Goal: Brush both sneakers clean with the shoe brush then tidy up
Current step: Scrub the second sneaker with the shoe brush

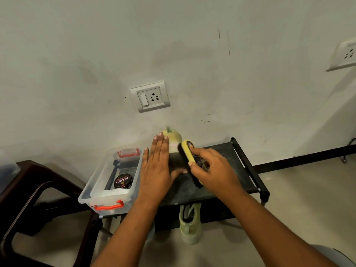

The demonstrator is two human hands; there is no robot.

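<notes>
A pale green sneaker (175,140) lies on the black rack shelf (221,157), heel end toward the wall. My left hand (157,166) rests flat on its left side, fingers straight, thumb spread across the dark upper. My right hand (212,170) grips a yellow shoe brush (187,151) with black bristles, and the bristles press against the sneaker's right side. The second pale green sneaker (190,224) sits on the floor under the shelf, partly hidden by it.
A clear plastic box (90,189) with red handles sits at the shelf's left end, holding a black polish tin (123,181) and a white cloth. A dark brown chair (28,189) stands at the left. A wall socket (150,96) is above the rack.
</notes>
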